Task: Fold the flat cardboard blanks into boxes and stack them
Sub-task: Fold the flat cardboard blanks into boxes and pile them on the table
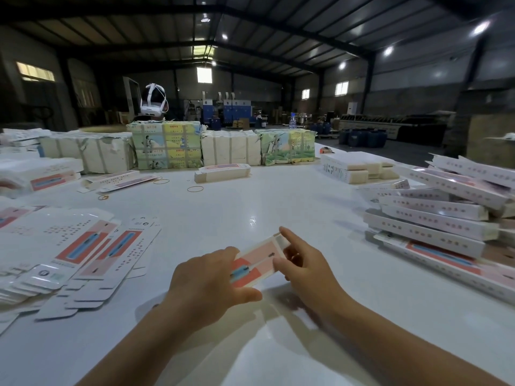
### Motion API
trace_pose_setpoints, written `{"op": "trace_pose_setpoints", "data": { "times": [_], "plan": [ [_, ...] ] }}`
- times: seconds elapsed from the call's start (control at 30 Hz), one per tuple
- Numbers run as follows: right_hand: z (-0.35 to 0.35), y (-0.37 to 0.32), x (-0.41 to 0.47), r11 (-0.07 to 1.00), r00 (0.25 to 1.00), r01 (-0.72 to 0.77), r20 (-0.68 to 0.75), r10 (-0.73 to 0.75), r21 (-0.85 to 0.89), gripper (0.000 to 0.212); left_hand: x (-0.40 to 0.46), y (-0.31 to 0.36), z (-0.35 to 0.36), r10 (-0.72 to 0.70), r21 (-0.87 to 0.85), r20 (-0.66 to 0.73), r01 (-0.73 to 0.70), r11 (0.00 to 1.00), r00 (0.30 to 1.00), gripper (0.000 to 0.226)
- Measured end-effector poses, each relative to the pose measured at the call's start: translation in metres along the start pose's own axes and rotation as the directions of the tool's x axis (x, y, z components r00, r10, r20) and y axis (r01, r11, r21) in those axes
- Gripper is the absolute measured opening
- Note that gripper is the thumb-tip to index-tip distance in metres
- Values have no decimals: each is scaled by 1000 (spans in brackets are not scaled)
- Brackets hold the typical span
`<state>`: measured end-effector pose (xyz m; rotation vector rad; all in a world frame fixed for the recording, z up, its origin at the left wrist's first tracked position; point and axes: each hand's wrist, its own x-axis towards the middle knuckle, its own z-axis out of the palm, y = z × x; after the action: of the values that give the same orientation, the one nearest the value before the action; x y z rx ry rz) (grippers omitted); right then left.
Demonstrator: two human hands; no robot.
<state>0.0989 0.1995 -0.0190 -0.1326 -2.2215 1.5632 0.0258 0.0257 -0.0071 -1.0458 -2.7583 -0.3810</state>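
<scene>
Hands met over a single box (257,261) held just above the white table (278,201), near its front edge. The left hand (207,285) gripped the near end, thumb curled under and fingers wrapped over the top, covering part of the red and blue print. The right hand (303,270) pinched the far end, its forefinger stretched along the upper edge to the grey flap and the other fingers curled behind the card (how far the box was folded could not be told, since both hands hid its sides). To the left lay the blanks (69,254), a fanned heap of flat printed cards spread on the table, well apart from the hands. To the right rose the stack (434,221) of folded boxes, long and white, piled unevenly in several layers up to the right border of the view. Farther back a lone box (221,172) lay across the table, with three rubber bands (195,188) loose near it. Behind that stood a row of wrapped bundles (167,146), some plain, some with green and yellow pictures. A white headset (153,103) showed beyond the bundles, on another person's head.
</scene>
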Motion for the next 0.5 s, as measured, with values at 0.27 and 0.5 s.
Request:
{"op": "trace_pose_setpoints", "data": {
  "times": [0.27, 0.5],
  "plan": [
    [5, 5, 0, 995, 995, 93, -43, -92, 30, 18, 1, 4, 2, -16, 43, -20, 17, 999, 1000, 70],
    [1, 1, 0, 994, 996, 48, -70, -55, -95, 14, 3, 3, 4, -40, 8, 1, 40, 999, 999, 74]
  ]
}}
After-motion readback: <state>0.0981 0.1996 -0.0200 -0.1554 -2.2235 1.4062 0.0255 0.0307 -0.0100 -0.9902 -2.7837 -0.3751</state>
